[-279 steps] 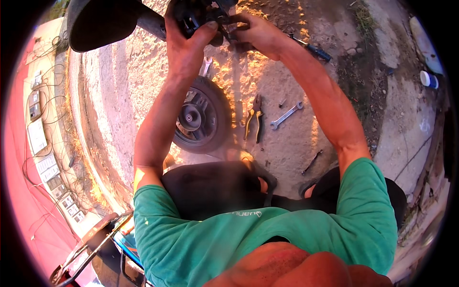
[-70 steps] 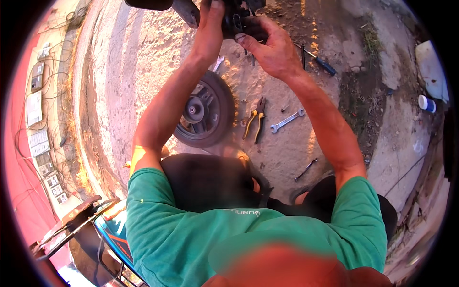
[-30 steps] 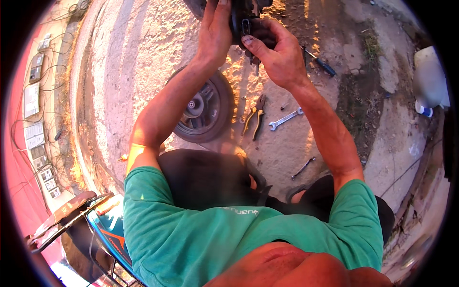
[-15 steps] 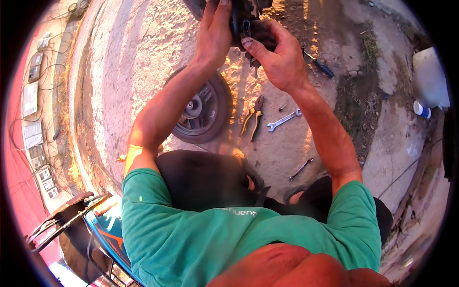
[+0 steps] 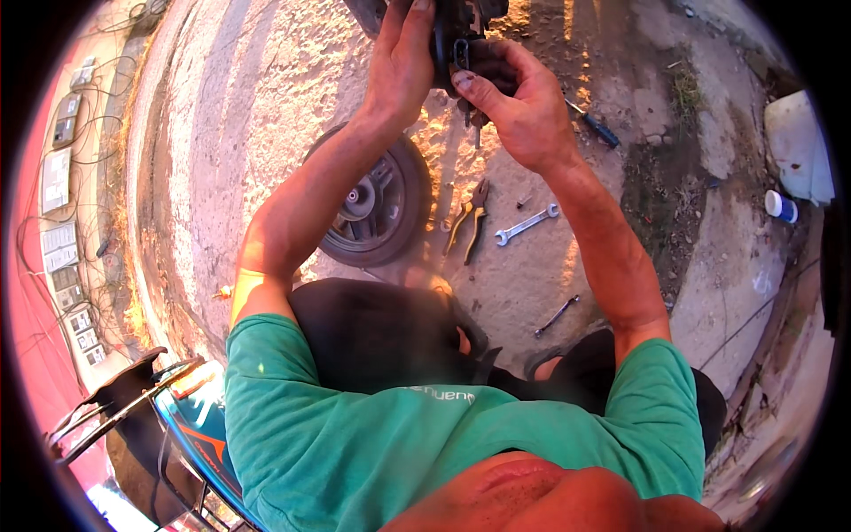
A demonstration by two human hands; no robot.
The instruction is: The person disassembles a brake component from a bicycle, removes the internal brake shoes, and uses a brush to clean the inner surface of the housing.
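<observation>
At the top edge is a dark, greasy mechanical part [image 5: 448, 55] with a small oblong loop on its face; its upper end runs out of view. My left hand [image 5: 401, 71] grips its left side, the fingertips partly cut off by the picture's edge. On the other side, my right hand [image 5: 525, 102] has thumb and bent fingers closed on the part's lower right edge. Below the hands, a spoked wheel with a tyre [image 5: 377, 208] lies flat, partly behind my left forearm. Yellow-and-black pliers [image 5: 468, 222] and a combination spanner [image 5: 527, 224] lie to its right.
A smaller spanner [image 5: 557, 316] lies near my feet, and a dark-handled screwdriver [image 5: 598, 127] beyond my right wrist. At the far right are a whitish jug [image 5: 800, 146] and a small white-and-blue tub [image 5: 781, 207]. Cables and boxes [image 5: 58, 182] line the left; a blue-panelled vehicle [image 5: 191, 426] stands lower left.
Both hands and the dark part have shifted very slightly to the right in the picture. The grip of each hand looks the same.
</observation>
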